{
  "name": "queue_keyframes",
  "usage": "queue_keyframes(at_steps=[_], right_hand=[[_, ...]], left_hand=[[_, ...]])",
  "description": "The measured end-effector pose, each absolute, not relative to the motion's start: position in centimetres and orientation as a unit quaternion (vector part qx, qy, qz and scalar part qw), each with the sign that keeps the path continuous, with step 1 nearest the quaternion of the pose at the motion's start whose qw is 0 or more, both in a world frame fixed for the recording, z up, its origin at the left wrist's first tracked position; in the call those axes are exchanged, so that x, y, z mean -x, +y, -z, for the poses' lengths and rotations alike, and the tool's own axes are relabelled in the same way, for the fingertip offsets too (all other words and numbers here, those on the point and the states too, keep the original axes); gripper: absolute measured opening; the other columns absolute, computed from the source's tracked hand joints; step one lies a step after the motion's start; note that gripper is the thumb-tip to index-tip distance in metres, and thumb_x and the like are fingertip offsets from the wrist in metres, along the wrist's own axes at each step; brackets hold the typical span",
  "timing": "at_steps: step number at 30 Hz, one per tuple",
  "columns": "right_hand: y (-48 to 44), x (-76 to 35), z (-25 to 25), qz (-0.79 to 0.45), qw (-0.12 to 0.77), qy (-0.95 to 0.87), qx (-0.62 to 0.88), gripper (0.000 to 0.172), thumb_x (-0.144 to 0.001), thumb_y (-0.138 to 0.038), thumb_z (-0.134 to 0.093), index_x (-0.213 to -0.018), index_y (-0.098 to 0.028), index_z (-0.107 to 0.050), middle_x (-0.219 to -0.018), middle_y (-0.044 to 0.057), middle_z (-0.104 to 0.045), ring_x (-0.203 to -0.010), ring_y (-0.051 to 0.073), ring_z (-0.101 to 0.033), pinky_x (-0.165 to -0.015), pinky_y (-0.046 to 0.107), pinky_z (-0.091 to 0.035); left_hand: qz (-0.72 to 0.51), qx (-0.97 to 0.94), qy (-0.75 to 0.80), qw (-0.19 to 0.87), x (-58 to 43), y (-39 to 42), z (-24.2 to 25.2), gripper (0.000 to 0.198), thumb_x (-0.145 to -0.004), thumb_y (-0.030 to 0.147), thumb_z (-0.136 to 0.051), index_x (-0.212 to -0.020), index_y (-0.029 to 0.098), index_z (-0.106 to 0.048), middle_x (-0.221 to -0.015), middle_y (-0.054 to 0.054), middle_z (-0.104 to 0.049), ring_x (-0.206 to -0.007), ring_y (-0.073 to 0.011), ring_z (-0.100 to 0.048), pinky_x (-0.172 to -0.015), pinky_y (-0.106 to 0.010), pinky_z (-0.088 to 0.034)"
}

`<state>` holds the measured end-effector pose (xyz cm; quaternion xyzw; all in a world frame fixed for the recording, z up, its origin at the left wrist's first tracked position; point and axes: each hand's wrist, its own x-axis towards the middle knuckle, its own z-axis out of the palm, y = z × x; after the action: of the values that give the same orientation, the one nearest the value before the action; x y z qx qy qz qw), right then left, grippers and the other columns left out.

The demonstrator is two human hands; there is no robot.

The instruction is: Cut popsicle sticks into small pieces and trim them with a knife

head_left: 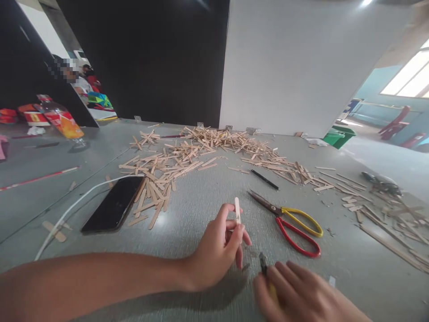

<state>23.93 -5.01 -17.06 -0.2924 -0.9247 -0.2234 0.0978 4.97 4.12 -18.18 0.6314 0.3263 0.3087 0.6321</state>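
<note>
The left hand [214,250] pinches a stick [237,209] upright between thumb and fingers, seemingly to leave its tip clear. The right hand [298,286], blurred, wraps around a tool [263,264] nearby; scissors [274,209] lie beyond, apparently within reach.

A: Type of premises?
B: A shared craft workroom, by appearance; school or studio cannot be determined.
A: Grounds?
B: Grey worktable [197,192], strewn with wooden sticks [228,140]; scissors [274,209] at right, near side. Dark board [150,62] and pale board [284,62] stand upright along its far edge.
A: Shared, on what evidence?
B: People [82,83] visible past the dark board, far left. Far right: blue wall [378,78], bright window [409,75], green bin [346,136].
</note>
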Motion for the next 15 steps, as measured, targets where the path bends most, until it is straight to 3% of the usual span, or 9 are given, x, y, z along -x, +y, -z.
queue_keyframes(at_steps=[3, 5, 9, 15], right_hand=[[-4.6, -24.9, 16.9, 0.096, 0.341, -0.857, 0.373, 0.019, -0.096, -0.008, -0.047, -0.099, -0.023, -0.059, -0.062, -0.001, -0.064, -0.045, 0.016, -0.058, -0.044, 0.03, -0.049], [-4.5, -25.1, 17.2, 0.001, 0.437, -0.781, 0.447, 0.016, -0.096, -0.012, -0.052, -0.099, -0.026, -0.058, -0.064, -0.004, -0.067, -0.042, 0.013, -0.06, -0.043, 0.023, -0.051], [-4.2, -24.4, 17.5, -0.116, 0.491, -0.683, 0.529, 0.01, -0.099, -0.025, -0.061, -0.104, -0.031, -0.067, -0.063, -0.009, -0.075, -0.04, 0.009, -0.066, -0.042, 0.015, -0.053], [-4.0, -24.5, 17.9, -0.115, 0.501, -0.668, 0.537, 0.009, -0.096, -0.026, -0.068, -0.104, -0.032, -0.068, -0.069, -0.01, -0.079, -0.049, 0.009, -0.071, -0.055, 0.014, -0.057]], left_hand=[[-0.283, -0.641, 0.31, 0.643, -4.9, 4.0, 18.3, 0.021, -0.109, 0.041, -0.043, -0.12, 0.024, -0.039, -0.083, 0.002, -0.066, -0.043, -0.0057, -0.052, -0.044, -0.018, -0.038], [-0.252, -0.648, 0.291, 0.657, -4.8, 4.0, 18.3, 0.02, -0.108, 0.04, -0.044, -0.119, 0.024, -0.039, -0.084, 0.001, -0.068, -0.041, -0.0051, -0.049, -0.042, -0.017, -0.035], [-0.194, -0.654, 0.256, 0.685, -4.8, 4.2, 18.3, 0.017, -0.108, 0.038, -0.045, -0.115, 0.025, -0.037, -0.083, 0.002, -0.068, -0.041, -0.0058, -0.051, -0.04, -0.017, -0.035], [-0.161, -0.653, 0.239, 0.7, -4.8, 4.5, 18.3, 0.013, -0.109, 0.035, -0.044, -0.112, 0.027, -0.035, -0.083, 0.003, -0.068, -0.043, -0.0061, -0.053, -0.043, -0.016, -0.037]])
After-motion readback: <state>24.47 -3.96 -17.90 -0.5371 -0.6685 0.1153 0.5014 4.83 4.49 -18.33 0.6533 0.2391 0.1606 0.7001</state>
